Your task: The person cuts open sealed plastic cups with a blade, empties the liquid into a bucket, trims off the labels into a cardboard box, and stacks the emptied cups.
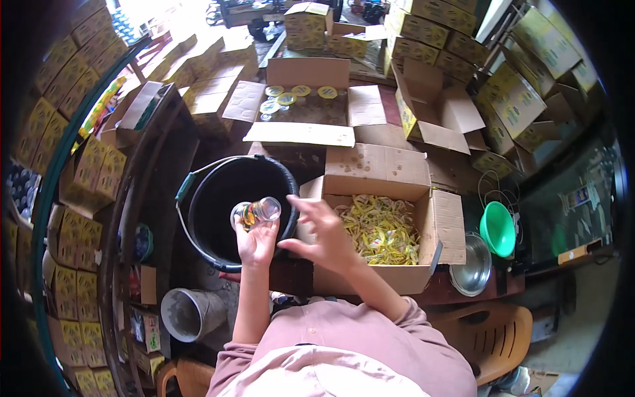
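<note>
My left hand (256, 246) is closed around a small clear cup (267, 210) with orange and dark print on its side. The cup lies tilted over the mouth of a black bucket (288, 173). Just to the right, my right hand (322, 233) is open, thumb and forefinger spread, apart from the cup. Beneath and beyond that hand, a cardboard box (377, 162) holds a heap of yellow and whitish strips (383, 231). I cannot tell whether the strips are plastic or paper.
Behind, an open carton (307, 135) holds several round yellow-topped containers (286, 98). Another open carton (450, 109) stands at right. A green bowl (498, 229) and metal bowl (471, 264) sit right of the strips. A grey bucket (192, 314) stands lower left. Stacked cartons line both sides.
</note>
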Tool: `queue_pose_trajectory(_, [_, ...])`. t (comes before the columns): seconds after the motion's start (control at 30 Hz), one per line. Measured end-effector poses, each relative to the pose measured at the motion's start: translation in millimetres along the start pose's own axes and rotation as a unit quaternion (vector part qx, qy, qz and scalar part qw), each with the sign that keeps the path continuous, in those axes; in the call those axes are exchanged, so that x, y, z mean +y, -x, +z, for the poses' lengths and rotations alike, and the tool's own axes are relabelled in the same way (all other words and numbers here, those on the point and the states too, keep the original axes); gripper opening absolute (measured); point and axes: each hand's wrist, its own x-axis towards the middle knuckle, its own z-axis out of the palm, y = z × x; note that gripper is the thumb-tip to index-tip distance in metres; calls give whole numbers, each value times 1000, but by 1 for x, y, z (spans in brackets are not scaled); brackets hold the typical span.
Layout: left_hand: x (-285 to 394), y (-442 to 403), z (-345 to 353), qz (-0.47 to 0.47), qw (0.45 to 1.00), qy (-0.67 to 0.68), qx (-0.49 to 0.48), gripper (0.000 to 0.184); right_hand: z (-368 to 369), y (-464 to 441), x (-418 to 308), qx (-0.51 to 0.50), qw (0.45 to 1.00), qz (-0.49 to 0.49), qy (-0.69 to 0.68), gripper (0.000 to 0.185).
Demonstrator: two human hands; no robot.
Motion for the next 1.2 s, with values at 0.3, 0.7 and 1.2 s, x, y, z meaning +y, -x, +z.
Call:
queue_pose_trajectory(0.3, [23, -2, -5, -31, 995, -91, 27, 46, 42, -23, 16, -82, 993, -21, 85, 45])
queue_pose_trajectory(0.7, [19, 7, 36, -172, 862, -472, -73, 56, 6, -46, 50, -47, 996, 22, 69, 47])
queue_pose_trajectory(1.2, [73, -43, 61, 103, 791, -602, -37, 31, -22, -65, 83, -24, 979, 158, -129, 44])
